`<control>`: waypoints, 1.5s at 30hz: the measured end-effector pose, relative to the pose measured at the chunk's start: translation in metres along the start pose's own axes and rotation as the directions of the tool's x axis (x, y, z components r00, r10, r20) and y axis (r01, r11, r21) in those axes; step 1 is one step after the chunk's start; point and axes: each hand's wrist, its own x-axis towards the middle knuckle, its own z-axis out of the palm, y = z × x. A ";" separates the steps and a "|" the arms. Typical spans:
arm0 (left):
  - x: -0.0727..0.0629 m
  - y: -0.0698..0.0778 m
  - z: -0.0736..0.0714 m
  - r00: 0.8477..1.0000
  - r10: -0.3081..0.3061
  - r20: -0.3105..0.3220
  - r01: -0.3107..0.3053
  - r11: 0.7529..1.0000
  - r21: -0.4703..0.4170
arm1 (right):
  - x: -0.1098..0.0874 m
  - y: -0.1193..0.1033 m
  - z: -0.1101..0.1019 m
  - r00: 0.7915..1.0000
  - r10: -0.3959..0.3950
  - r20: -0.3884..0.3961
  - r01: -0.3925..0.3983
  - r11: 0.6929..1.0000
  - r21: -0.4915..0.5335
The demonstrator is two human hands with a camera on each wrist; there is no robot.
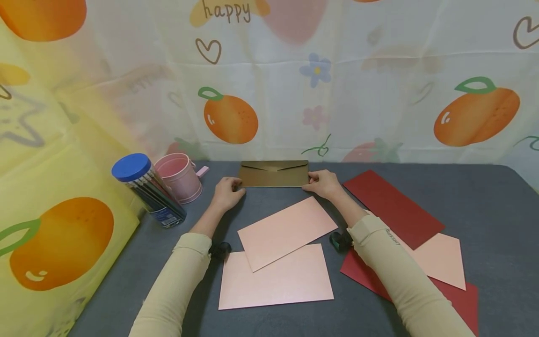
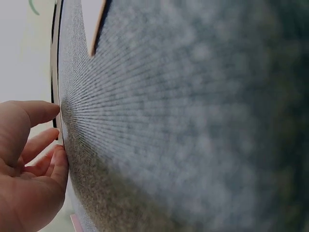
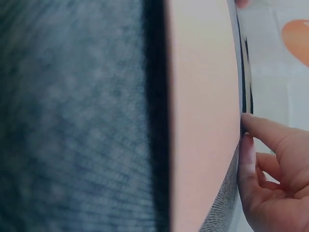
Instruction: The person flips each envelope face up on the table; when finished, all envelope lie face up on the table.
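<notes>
My left hand and right hand hold a gold envelope by opposite ends. Two pale-pink paper rectangles overlap on my side of the grip; a pink bucket and blue-lidded pencil tub stand left of it.

**Fruit-Print Cloth Backs Stationery Corner**

Before me, a grey worktop meets hangings patterned with oranges, hearts and "happy"; a lidded pencil tub and gold envelope suggest a desk corner, whether home or studio I cannot tell.
</notes>
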 end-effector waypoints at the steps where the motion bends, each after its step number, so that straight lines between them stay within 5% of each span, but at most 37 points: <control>1: 0.000 0.001 0.000 1.000 0.010 0.006 -0.010 1.000 0.008 | 0.000 0.000 -0.001 1.000 -0.001 0.001 0.001 1.000 0.000; 14: -0.007 -0.004 -0.008 0.987 0.096 0.126 -0.100 0.995 0.026 | -0.009 0.005 -0.011 0.998 -0.003 0.061 -0.003 0.994 0.108; 27: -0.044 0.011 -0.010 0.971 0.128 0.201 -0.134 0.991 0.017 | -0.033 0.009 -0.033 0.976 -0.153 0.153 0.137 0.985 0.107; 37: -0.084 0.028 -0.009 0.946 0.157 0.285 -0.156 0.987 -0.027 | -0.057 0.020 -0.043 0.898 -0.374 0.232 0.377 0.926 0.035; 45: -0.110 0.035 -0.007 0.897 0.176 0.406 -0.195 0.981 0.004 | -0.070 0.028 -0.039 0.817 -0.430 0.384 0.474 0.880 -0.024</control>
